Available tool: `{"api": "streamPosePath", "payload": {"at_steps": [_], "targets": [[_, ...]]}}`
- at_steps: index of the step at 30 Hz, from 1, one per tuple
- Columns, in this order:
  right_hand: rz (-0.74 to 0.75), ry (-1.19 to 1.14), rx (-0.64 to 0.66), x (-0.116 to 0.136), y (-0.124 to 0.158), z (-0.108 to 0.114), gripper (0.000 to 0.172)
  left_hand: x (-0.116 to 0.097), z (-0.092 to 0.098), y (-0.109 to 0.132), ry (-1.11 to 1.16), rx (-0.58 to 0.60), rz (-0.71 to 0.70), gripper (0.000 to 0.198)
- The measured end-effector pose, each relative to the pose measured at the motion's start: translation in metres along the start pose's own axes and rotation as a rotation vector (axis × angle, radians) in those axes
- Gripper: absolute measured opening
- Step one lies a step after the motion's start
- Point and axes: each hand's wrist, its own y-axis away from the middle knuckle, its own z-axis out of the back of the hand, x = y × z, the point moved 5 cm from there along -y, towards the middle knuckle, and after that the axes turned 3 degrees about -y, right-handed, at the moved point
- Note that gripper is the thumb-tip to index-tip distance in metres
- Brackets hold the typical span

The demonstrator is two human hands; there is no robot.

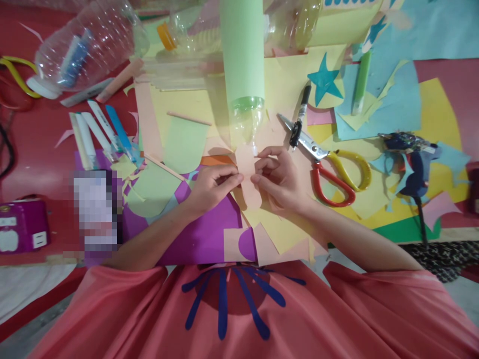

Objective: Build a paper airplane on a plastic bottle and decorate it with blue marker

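Observation:
Between my hands is a small peach paper cutout [250, 174] with rounded ends. My left hand [215, 187] pinches its left edge with thumb and fingertips. On the opposite edge, my right hand [279, 177] pinches the same piece between thumb and forefinger. Just beyond it lies a clear plastic bottle [247, 119], its neck toward me and its body wrapped in a light green paper sheet [242, 50]. Right of my right hand rest scissors [322, 159] with one red and one yellow handle loop. A black marker [301, 117] lies across beside their blades.
Several markers [99, 132] and a blurred phone-like item [98, 209] lie at left. A large clear bottle [93, 50] is at upper left. On the right are a dark blue glue gun [413, 169], a teal paper star [325, 80] and a green marker [361, 82]. Coloured paper scraps cover the red table.

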Motion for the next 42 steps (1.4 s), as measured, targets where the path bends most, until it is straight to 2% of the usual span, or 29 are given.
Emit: {"api": "streamPosePath", "payload": {"at_steps": [3, 7, 12, 16, 20, 26, 29, 33, 36, 42], "targets": [[-0.001, -0.001, 0.006, 0.000, 0.000, 0.001, 0.027, -0.003, 0.000, 0.000, -0.025, -0.009, -0.022, 0.033], [-0.029, 0.023, 0.011, -0.004, 0.000, 0.003, 0.027, -0.006, 0.001, 0.000, -0.077, -0.049, -0.070, 0.025], [0.015, 0.054, 0.024, -0.006, 0.001, 0.005, 0.023, -0.002, 0.002, 0.001, -0.032, -0.071, -0.016, 0.027], [0.072, 0.114, 0.153, -0.003, 0.004, 0.000, 0.024, 0.001, 0.007, 0.000, 0.115, -0.111, 0.040, 0.024], [0.112, 0.198, 0.245, -0.004, 0.005, -0.003, 0.026, 0.001, 0.009, -0.002, 0.150, -0.136, 0.015, 0.025], [0.056, 0.099, 0.198, -0.013, 0.006, 0.001, 0.028, 0.001, 0.007, -0.003, 0.195, -0.113, -0.047, 0.010], [0.017, 0.083, 0.172, -0.013, 0.006, 0.002, 0.024, 0.001, 0.005, -0.002, 0.225, -0.063, -0.085, 0.012], [0.037, 0.133, 0.106, -0.010, 0.004, 0.004, 0.018, 0.004, 0.002, -0.001, 0.213, -0.010, -0.129, 0.018], [0.024, 0.117, 0.095, -0.011, 0.002, 0.004, 0.017, 0.008, 0.000, -0.001, 0.200, -0.010, -0.123, 0.023], [0.019, 0.153, 0.093, -0.009, 0.001, 0.005, 0.020, 0.010, -0.002, -0.005, 0.264, -0.020, -0.088, 0.018]]}}
